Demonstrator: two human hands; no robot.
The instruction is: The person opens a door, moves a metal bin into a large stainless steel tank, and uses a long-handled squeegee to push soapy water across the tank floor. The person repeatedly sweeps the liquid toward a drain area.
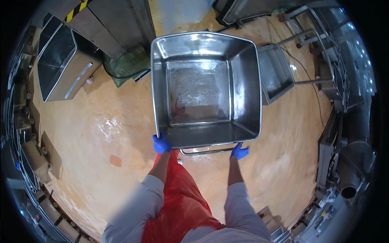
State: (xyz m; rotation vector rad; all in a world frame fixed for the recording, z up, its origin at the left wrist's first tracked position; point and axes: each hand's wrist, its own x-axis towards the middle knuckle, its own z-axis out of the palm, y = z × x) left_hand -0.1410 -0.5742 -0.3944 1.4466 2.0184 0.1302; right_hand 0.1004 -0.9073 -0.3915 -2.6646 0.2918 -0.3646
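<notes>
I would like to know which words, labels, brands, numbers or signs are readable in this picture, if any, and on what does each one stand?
No readable text anywhere.
Tub: none visible.
Apron: none visible.
Striped tape, upper left: yellow-black marking, no letters visible.
Picture edges: too small and blurred to tell.

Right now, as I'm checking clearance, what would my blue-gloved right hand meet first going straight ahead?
Probably the near side of the square steel tub, just ahead of the right hand; any gap is unclear.
</notes>
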